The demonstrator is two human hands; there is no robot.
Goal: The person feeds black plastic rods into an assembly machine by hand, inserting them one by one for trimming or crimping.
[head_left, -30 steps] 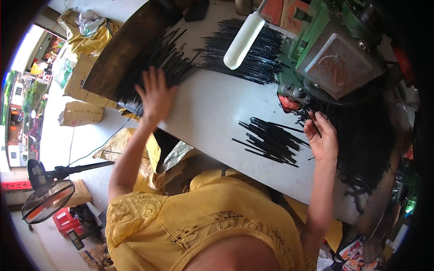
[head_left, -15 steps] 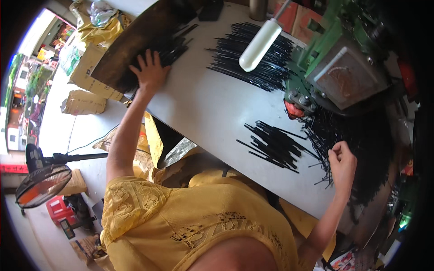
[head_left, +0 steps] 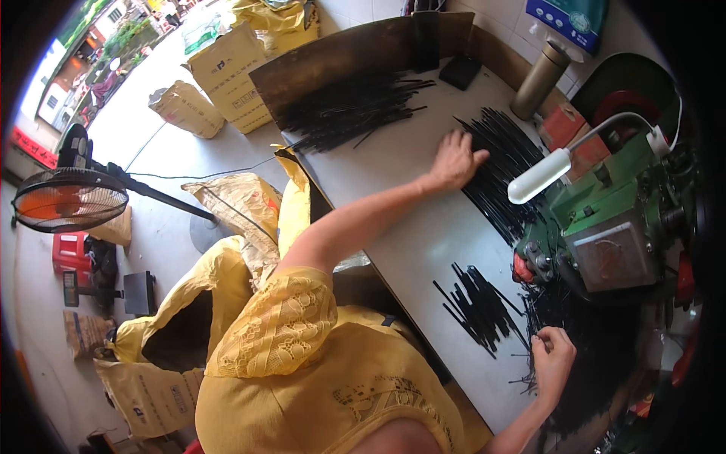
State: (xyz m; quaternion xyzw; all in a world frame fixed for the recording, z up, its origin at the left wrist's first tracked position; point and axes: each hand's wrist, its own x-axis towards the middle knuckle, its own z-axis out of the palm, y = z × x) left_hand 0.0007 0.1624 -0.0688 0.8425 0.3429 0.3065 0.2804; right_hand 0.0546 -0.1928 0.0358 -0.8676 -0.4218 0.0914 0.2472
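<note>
My left hand (head_left: 456, 161) is at the edge of a middle pile of thin black rods (head_left: 495, 198), its fingers and thumb apart and nothing seen in them. The pile lies flat on the pale tabletop (head_left: 378, 204). Near the lower right, my right hand (head_left: 553, 362) is closed, thumb against curled fingers; whatever they may hold is hidden. It rests beside a tangle of fine black offcuts (head_left: 597, 356). A smaller bunch of black rods (head_left: 480, 306) lies left of it. Another heap of black rods (head_left: 352, 113) sits at the far left against a brown curved guard (head_left: 333, 64).
A green machine (head_left: 605, 234) stands at the right, with a white lamp (head_left: 538, 178) reaching over the middle pile. A metallic flask (head_left: 541, 79) and a black block (head_left: 460, 72) are at the back. Left of the table are a fan (head_left: 72, 198), sacks (head_left: 234, 204) and a carton (head_left: 227, 76).
My left hand has moved right, from the far-left heap to the middle pile. My right hand stays closed near the offcuts. The whole view has shifted and turned.
</note>
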